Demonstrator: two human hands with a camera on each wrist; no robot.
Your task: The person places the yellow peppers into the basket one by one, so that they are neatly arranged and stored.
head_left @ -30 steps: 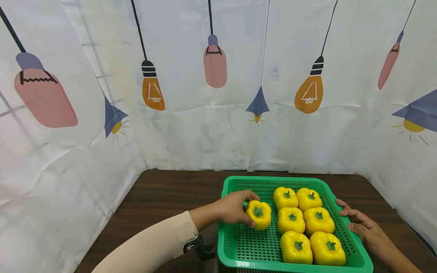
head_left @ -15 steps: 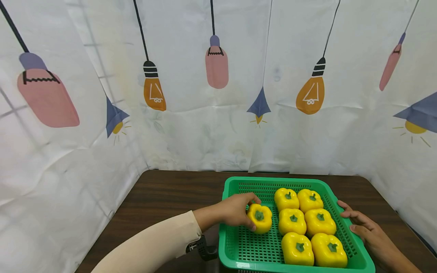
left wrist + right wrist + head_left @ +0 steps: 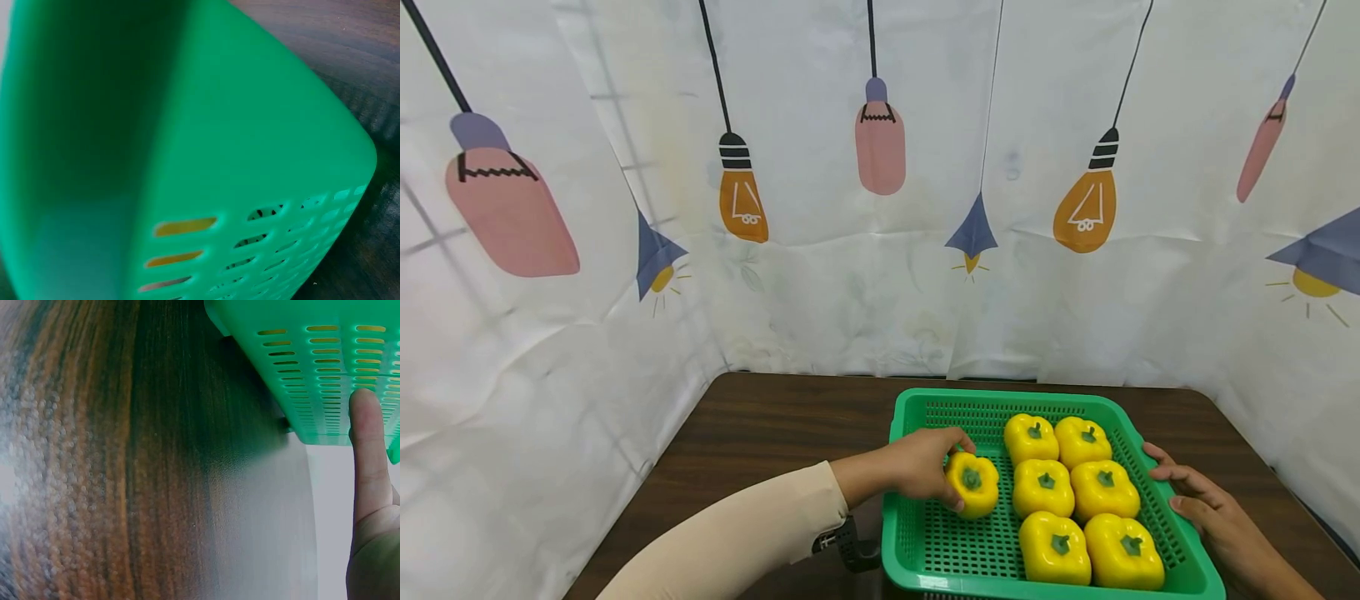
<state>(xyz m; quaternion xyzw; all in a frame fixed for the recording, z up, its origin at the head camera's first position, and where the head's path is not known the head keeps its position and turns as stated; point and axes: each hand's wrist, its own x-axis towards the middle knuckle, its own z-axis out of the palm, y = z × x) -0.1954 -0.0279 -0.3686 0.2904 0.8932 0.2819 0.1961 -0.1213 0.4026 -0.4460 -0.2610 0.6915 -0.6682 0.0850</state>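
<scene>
My left hand [image 3: 917, 465] grips a yellow bell pepper [image 3: 973, 492], thumb on its near side and fingers on its far side. This pepper is inside the left part of the green slotted basket [image 3: 904, 542], its green stem up. Several more yellow bell peppers [image 3: 1047, 490] fill the basket's right half in two columns. At the basket's right rim is my right hand [image 3: 1221, 518], fingers fairly straight against it. In the right wrist view, one straight finger [image 3: 367, 447] reaches up to the slotted wall. The left wrist view shows only the outer basket wall [image 3: 269, 119], with yellow through its slots.
The basket stands on a dark wood-grain table [image 3: 790, 417]. A white curtain [image 3: 850, 308] printed with hanging lamps encloses the back and sides. A dark wristband [image 3: 853, 546] is on the left wrist, below a beige sleeve [image 3: 737, 533].
The left hand has brought the bell pepper slightly lower and nearer within the basket. The right hand stays at the rim. The whole head view has shifted a little.
</scene>
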